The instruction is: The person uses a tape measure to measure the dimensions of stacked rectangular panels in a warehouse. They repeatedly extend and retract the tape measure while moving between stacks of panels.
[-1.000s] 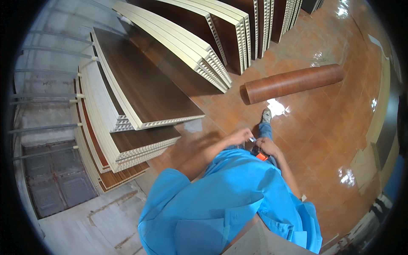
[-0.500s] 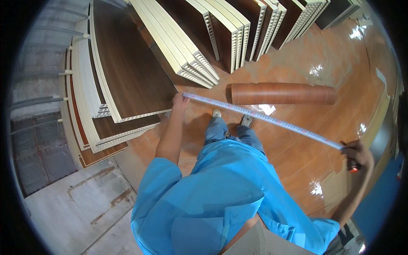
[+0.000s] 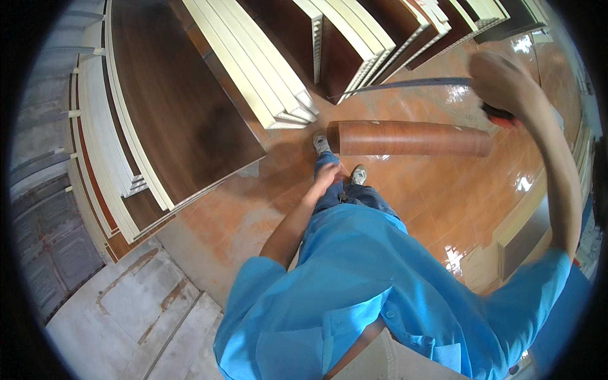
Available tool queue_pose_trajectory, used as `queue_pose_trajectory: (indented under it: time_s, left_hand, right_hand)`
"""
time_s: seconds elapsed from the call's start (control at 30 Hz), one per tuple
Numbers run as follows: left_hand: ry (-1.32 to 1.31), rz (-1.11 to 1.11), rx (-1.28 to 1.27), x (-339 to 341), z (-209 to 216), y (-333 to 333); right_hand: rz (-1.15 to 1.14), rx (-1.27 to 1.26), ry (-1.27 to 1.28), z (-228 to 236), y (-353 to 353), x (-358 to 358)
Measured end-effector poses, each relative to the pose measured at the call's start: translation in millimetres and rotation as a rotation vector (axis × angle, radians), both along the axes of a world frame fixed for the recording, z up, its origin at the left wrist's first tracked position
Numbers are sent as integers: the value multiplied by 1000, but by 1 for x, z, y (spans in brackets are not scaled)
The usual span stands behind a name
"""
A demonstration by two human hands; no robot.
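Note:
My right hand (image 3: 503, 82), raised at the upper right and blurred by motion, is closed around a tape measure (image 3: 500, 116) with a dark and red case. Its blade (image 3: 415, 83) stretches out leftward from that hand, dark side showing, and its free end reaches the edges of the standing panels. My left hand (image 3: 328, 176) hangs in front of my thigh, somewhat blurred. Its fingers are loosely apart and I see nothing in them. On the floor ahead of my shoes lies a rolled reddish-brown wood-grain sheet (image 3: 411, 139).
Dark brown panels (image 3: 183, 120) with pale edges are stacked at the left. More panels (image 3: 253, 63) stand on edge along the far side. Another panel stack (image 3: 522, 237) is at the right. Tiled orange floor (image 3: 418, 209) lies around my feet; whitish worn boards (image 3: 139, 304) are at lower left.
My left hand has let go of the tape's end and moved right, off the dark panel's corner. My right hand has swung up and away with the tape measure; my view shifted slightly.

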State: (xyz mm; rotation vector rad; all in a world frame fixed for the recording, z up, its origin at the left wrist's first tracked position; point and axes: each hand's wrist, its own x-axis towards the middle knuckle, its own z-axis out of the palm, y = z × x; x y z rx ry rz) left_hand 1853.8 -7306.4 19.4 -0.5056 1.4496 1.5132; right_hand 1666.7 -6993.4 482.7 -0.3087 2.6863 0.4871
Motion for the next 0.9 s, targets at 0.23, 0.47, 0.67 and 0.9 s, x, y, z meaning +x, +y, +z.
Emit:
queue_pose_trajectory:
  time_s: [0.23,0.47,0.67,0.9]
  left_hand:
    - [-106,510,-64,3,-4,-101]
    - [-217,586,-212,31,-3,-190]
    - [-347,677,-329,65,4,-220]
    - [-379,696,-269,17,-3,-191]
  right_hand:
    - [133,17,-182,-141,-141,-173]
    - [-65,171,-337,-258,-237,-284]
    - [33,256,-378,-295,-271,-309]
    - [75,324,-387,-321,-295,-317]
